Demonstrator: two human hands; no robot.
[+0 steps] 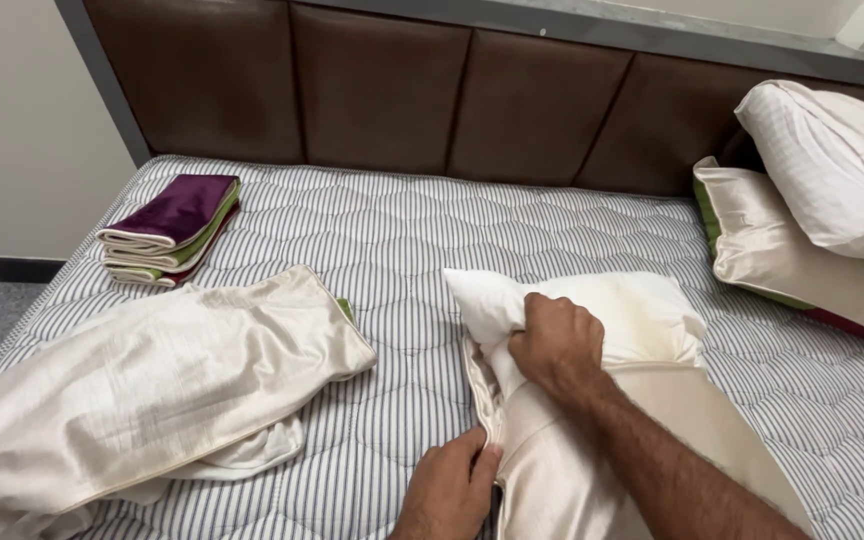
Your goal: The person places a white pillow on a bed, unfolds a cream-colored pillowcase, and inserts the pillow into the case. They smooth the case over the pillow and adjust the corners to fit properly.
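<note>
Striped quilted mattress [392, 250] fills the view, bare of sheets, backed by a brown padded headboard [382, 90].

Nearest: my left hand [449, 492] pinches the open hem of a cream satin pillowcase [572, 470], fingers closed on the fabric edge. My right hand [555, 345] lies just beyond, fingers clenched around the bunched end of a white pillow [632, 315], whose far part sticks out of the case mouth while the rest appears to sit inside. The pillow lies on the mattress, right of centre.

Judgement: the case and pillow are partway joined or parted; which direction cannot be told. Whatever follows calls for the left hand to keep the hem firm while the right works the filling through the narrow mouth.

Left, near: a second cream-cased pillow [142, 390], lying flat with a green trim at its corner. Beyond it, toward the headboard: a folded stack of purple, green and cream covers [172, 225]. Far right: a cream satin cushion [792, 255] with a white striped pillow [837, 165] leaning over it against the headboard.
</note>
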